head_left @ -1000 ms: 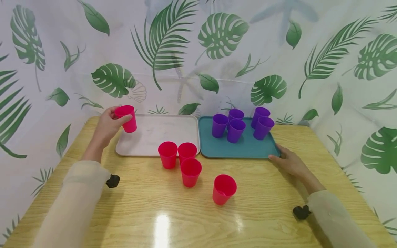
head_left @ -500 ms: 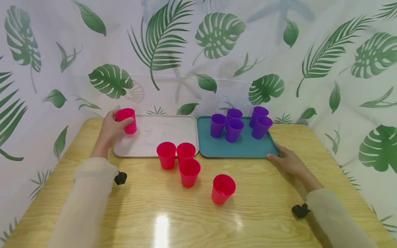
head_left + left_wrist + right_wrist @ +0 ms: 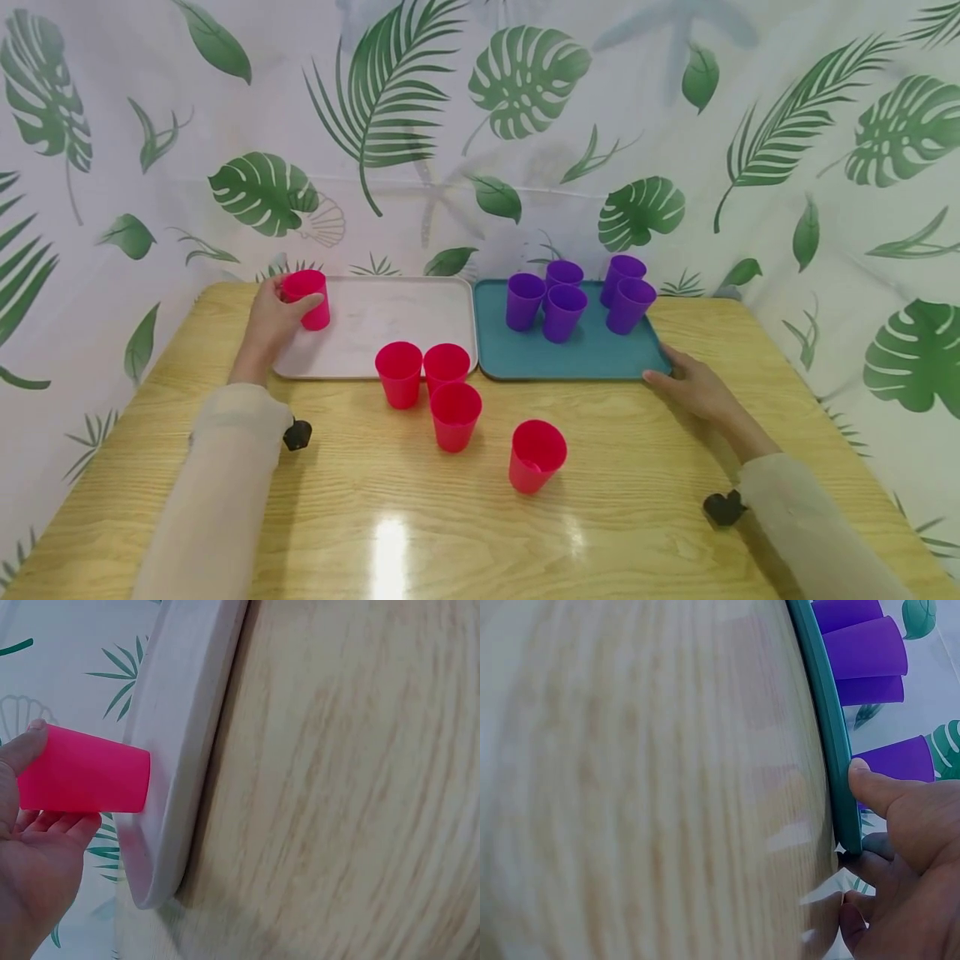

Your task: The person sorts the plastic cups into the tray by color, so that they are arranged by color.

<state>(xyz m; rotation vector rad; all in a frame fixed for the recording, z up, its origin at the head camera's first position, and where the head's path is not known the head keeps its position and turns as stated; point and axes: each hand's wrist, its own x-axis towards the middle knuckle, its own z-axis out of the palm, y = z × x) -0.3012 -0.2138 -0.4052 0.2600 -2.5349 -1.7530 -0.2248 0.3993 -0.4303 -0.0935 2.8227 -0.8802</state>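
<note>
"Where's the red cup (image 3: 90, 772)?"
"At the left end of the white tray (image 3: 397, 312), gripped between the left hand's (image 3: 268, 321) thumb and fingers. I can't tell whether its base touches."
"And the right hand (image 3: 701, 387)?"
"Its thumb and fingers hold the teal tray (image 3: 525, 362) by the near right corner."
"How will the cup handle?"
"Probably light, smooth, a bit slippery, flexible under pressure; I'd hold its side wall gently."
</note>
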